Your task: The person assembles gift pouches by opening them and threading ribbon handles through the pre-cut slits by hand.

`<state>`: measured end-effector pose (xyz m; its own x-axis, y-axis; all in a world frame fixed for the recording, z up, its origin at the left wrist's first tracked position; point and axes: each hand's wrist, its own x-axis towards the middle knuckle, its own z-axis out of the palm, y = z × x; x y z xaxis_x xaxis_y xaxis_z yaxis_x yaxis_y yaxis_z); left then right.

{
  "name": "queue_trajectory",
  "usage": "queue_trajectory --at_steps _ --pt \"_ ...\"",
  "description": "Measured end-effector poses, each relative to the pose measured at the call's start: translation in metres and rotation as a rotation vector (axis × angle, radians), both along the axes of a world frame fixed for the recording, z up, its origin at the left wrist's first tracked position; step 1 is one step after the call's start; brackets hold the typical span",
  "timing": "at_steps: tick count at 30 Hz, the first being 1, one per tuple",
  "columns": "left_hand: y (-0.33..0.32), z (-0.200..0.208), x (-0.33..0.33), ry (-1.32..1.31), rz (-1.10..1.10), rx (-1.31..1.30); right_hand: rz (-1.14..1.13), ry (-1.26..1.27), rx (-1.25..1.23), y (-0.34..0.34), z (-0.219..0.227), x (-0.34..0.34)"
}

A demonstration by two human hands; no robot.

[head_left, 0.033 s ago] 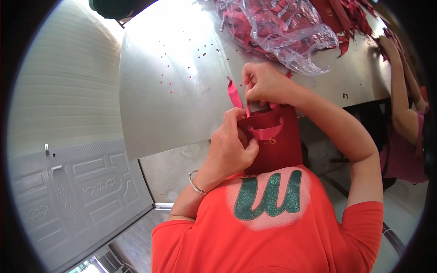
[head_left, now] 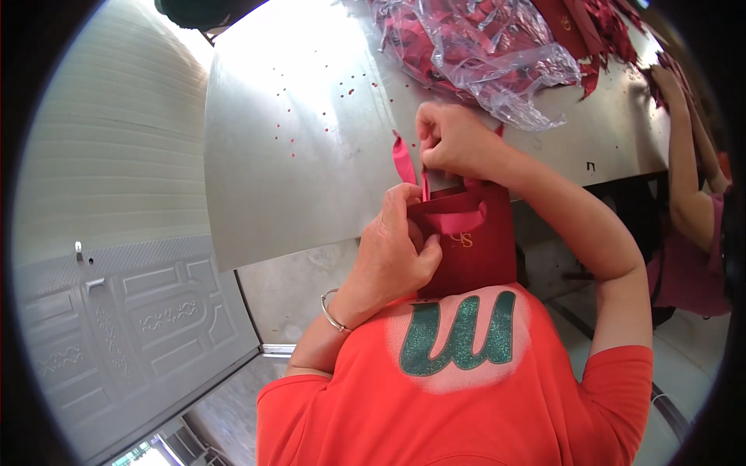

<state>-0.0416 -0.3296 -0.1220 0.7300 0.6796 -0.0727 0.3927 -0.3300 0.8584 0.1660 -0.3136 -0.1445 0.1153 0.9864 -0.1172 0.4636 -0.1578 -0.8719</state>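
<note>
A dark red paper gift bag (head_left: 478, 256) with a gold mark stands against my shirt at the table's near edge. Its left side is gripped by my left hand (head_left: 400, 241), thumb on the front and fingers around the edge. Above the bag's mouth, my right hand (head_left: 453, 140) is closed in a pinch on a pink ribbon (head_left: 425, 185) that runs down to the rim. Another ribbon end (head_left: 402, 159) sticks up just left of it. Across the bag's front hangs a pink ribbon handle (head_left: 458, 220). My right hand partly hides the bag's far side.
On the metal table (head_left: 287, 202) lie small scattered red dots. A clear plastic bag (head_left: 497, 70) full of red ribbons sits at the back, beside more dark red bags (head_left: 566, 27). At the right edge another person's arm (head_left: 684, 147) reaches over red ribbons. A grey door (head_left: 148, 334) is at left.
My right hand has risen very slightly, with the ribbon in it. The bag's front has shifted a little, showing more of the gold mark; my left hand keeps its hold.
</note>
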Motion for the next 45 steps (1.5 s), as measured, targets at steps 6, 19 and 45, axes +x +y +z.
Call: queue_trajectory --at_steps 6,19,45 --pt "0.003 -0.016 0.005 -0.085 -0.006 0.22 -0.035 -0.301 0.476 0.022 -0.002 0.003" --pt "0.007 -0.027 0.007 -0.024 0.006 0.332 -0.026 -0.114 0.386 -0.005 0.02 0.012" --pt "0.014 -0.028 0.011 -0.201 0.049 0.347 0.257 0.188 -0.294 0.006 -0.001 -0.007"
